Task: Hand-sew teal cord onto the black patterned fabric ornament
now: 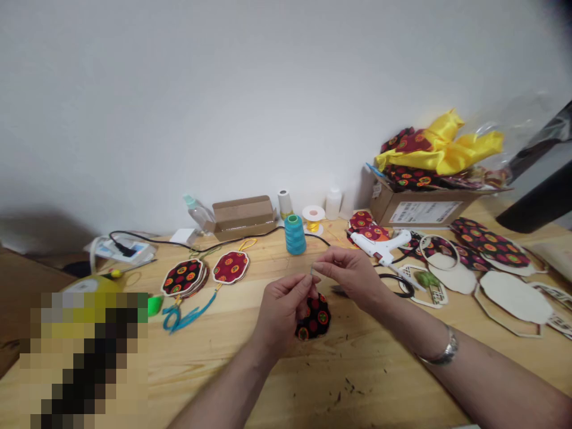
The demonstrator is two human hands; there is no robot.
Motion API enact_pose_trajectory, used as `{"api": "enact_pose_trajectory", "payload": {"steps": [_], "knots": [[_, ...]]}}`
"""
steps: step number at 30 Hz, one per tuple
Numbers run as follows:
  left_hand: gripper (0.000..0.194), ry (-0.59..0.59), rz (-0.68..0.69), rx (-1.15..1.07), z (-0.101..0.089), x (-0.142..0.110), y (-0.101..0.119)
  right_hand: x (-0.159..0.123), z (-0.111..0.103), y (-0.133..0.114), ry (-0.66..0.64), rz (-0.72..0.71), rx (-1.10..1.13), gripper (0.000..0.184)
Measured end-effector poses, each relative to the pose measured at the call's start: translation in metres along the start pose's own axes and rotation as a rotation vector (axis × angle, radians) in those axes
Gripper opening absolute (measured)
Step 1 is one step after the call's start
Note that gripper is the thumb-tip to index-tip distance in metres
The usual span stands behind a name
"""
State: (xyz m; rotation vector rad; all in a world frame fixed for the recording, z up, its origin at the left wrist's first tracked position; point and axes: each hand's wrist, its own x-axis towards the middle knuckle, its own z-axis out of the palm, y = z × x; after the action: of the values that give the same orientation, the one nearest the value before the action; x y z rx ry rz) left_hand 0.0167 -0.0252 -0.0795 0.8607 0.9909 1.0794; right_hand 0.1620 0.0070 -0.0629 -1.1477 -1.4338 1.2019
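My left hand [286, 304] and my right hand [351, 274] meet over the middle of the table, thumbs and forefingers pinched almost tip to tip. A tiny pale bluish bit shows between the fingertips, too small to name. Beneath them a black fabric piece with red and orange round motifs [314, 322] lies partly hidden by my left hand. A teal thread cone [295, 235] stands just beyond the hands. To the left are a red fabric ornament [230, 266] with a yellow loop and a stack of black-patterned ornaments [182, 277], with teal tassels [183, 319] in front.
At right lie a white glue gun [378, 243], pale wooden shapes [513, 298] and fabric pieces. Behind them stands a cardboard box [415, 205] heaped with cloth. A yellow cord spool [313, 218], bottles and an open carton [245, 217] line the wall. A black cable runs along the back.
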Motion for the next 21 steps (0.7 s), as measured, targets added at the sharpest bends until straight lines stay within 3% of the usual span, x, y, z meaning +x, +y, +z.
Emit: {"api": "enact_pose_trajectory", "payload": {"steps": [9, 15, 21], "knots": [[0.020, 0.020, 0.030, 0.020, 0.000, 0.001, 0.000, 0.002, -0.001, 0.008, 0.029, 0.087, 0.107, 0.031], [0.020, 0.013, 0.019, 0.005, -0.001, 0.002, 0.000, 0.005, -0.002, 0.018, -0.105, 0.207, 0.325, 0.046], [0.020, 0.001, 0.029, 0.041, -0.001, 0.002, 0.000, 0.003, -0.002, 0.015, -0.202, 0.193, 0.328, 0.031]]}}
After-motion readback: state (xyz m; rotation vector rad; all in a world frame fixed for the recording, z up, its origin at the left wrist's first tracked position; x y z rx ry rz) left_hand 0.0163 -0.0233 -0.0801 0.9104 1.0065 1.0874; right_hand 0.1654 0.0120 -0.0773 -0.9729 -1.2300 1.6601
